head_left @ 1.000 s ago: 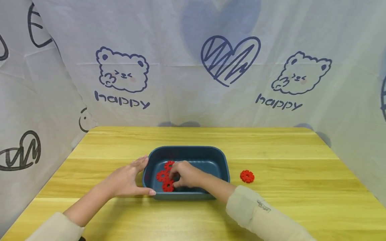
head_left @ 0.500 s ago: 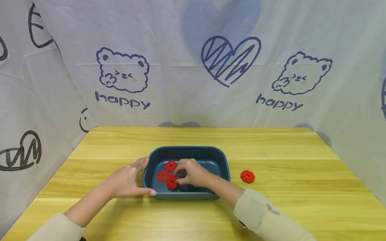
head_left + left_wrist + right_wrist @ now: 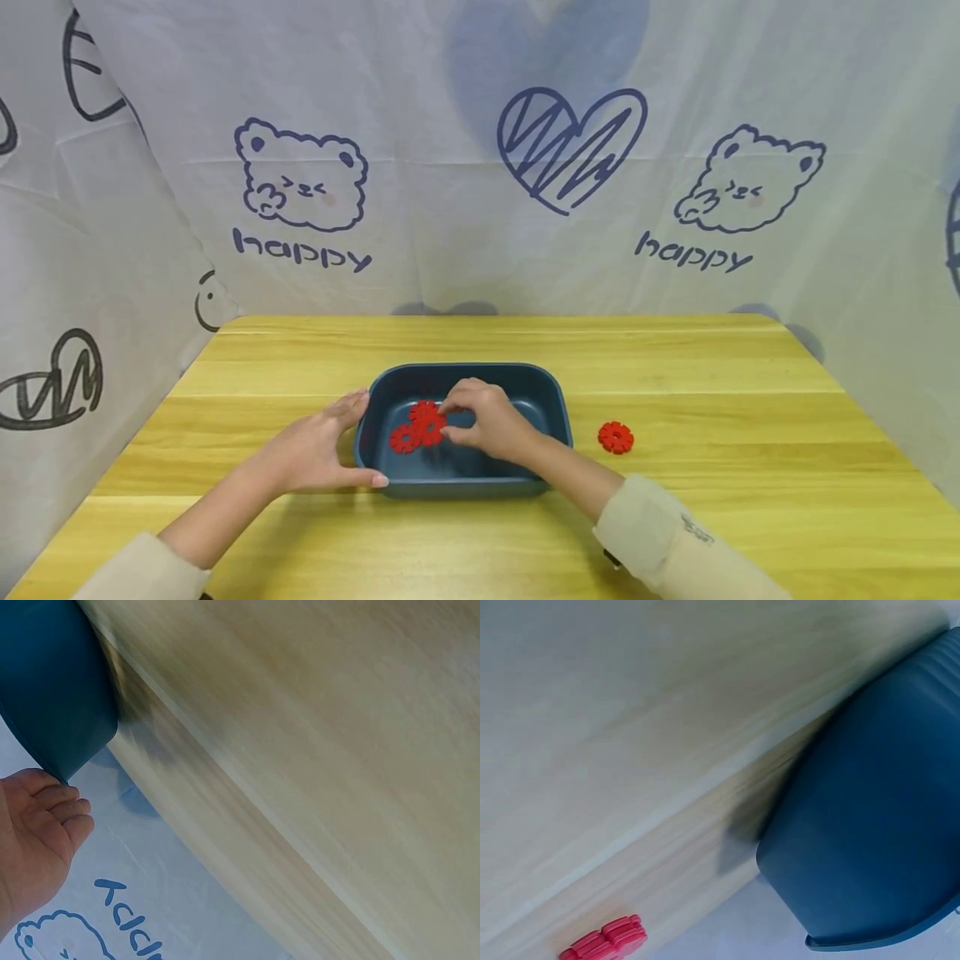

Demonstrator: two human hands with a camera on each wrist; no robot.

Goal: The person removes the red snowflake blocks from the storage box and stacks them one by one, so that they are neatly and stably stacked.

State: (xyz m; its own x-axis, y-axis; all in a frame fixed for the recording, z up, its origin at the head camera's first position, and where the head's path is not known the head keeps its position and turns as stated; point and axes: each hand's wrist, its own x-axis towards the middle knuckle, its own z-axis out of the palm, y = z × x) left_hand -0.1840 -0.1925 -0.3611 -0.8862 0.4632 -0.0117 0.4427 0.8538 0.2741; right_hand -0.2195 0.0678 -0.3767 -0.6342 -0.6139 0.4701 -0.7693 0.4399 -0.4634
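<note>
A dark blue plastic bin (image 3: 480, 490) sits on the table with red notched snowflake discs inside. My left hand (image 3: 322, 446) holds the bin's left end, thumb at the front rim and fingers at the far side; the left wrist view shows its fingertips (image 3: 66, 796) against the rim. Over the bin, my right hand (image 3: 487, 421) pinches a red snowflake disc (image 3: 431, 429) between thumb and fingers. Two more discs show behind and left of it, a rear disc (image 3: 422, 410) and a left disc (image 3: 403, 439). The right hand is outside its own wrist view.
Right of the bin lie red snowflake discs (image 3: 616, 437) on the wooden table (image 3: 712, 500); in the right wrist view they look like a layered stack (image 3: 607, 941). A white cloth (image 3: 450, 250) with drawings hangs behind the table.
My right hand has picked up a disc from the front of the bin's left part and moved back and slightly right with it. The left hand and bin stay put.
</note>
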